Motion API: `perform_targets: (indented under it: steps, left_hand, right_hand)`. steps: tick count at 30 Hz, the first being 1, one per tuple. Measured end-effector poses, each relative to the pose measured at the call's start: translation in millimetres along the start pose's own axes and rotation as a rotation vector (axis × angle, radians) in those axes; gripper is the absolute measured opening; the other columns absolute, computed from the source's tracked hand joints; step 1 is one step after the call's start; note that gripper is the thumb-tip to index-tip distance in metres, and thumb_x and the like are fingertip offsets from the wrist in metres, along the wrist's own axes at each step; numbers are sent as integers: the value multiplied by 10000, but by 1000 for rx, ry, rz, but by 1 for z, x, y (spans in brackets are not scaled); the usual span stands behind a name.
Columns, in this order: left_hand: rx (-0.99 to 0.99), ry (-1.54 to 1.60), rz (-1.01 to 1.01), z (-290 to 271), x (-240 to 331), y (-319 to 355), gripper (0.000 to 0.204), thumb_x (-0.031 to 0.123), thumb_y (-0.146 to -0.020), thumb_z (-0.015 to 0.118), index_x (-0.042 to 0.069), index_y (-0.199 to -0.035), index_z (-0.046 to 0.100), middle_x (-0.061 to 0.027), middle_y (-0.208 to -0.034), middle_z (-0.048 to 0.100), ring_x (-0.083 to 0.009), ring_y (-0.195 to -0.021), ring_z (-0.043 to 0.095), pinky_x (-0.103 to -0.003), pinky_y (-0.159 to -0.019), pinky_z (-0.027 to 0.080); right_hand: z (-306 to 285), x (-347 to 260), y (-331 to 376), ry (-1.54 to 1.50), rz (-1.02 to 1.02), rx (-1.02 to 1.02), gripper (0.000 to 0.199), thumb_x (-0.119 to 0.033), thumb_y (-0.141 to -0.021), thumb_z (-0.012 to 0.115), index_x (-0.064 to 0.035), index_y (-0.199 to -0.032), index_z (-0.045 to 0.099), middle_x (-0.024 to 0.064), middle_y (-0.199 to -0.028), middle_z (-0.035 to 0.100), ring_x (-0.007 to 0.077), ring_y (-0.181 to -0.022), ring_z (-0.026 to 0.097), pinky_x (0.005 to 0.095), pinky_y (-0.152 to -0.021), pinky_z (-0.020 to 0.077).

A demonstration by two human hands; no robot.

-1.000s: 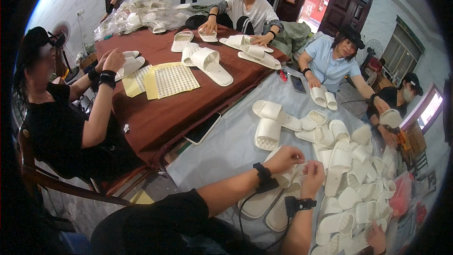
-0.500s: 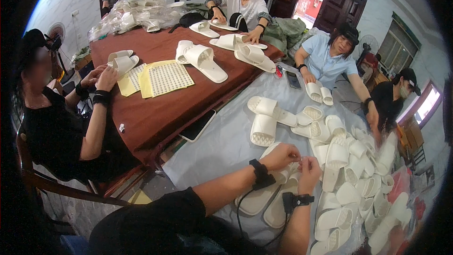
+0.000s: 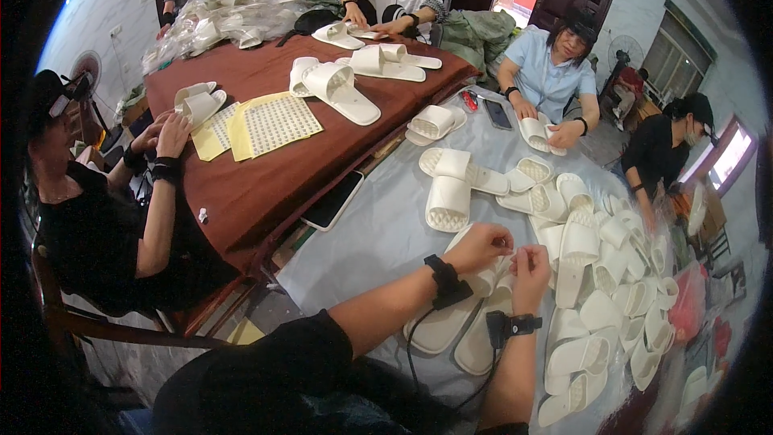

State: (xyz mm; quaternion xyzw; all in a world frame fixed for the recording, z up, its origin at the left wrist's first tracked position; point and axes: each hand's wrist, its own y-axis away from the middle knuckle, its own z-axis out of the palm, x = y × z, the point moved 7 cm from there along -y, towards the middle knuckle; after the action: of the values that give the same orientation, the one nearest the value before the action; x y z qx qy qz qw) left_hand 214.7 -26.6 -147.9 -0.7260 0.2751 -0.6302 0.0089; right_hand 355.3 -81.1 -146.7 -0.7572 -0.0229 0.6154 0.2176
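White slippers point(image 3: 463, 318) are laid lengthwise under both wrists on the grey table point(image 3: 378, 234), toes away. The left hand point(image 3: 477, 246) and right hand point(image 3: 529, 264) are pinched together over something too small to tell.

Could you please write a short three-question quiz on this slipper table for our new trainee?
1. True or false: the left hand and the right hand are together over a white slipper.
2. Which cloth carries the yellow sheets: A grey, B dark red, C green?
3. What flat dark thing lies at the edge between the two cloths?

Key: 1 true; 2 B; 3 a phone.
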Motion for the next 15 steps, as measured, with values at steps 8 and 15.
perform_targets:
  steps: [8,15]
  left_hand:
    - [-16,4,7,2,-2,0,91,43,-815,704,-26,-852,658,-95,-713,657,-142,-647,583,-294,-636,482]
    - [8,-51,0,1,-9,-1,90,52,-809,698,-22,-850,667,-129,-720,672,-175,-643,614,-315,-626,491]
  right_hand:
    - [-1,1,-1,148,-17,-23,125,-121,-943,609,-7,-902,580,53,-745,610,128,-645,574,265,-614,471]
    - [2,-2,-1,220,-50,-30,147,-136,-929,628,1,-887,598,80,-727,650,155,-649,610,288,-626,483]
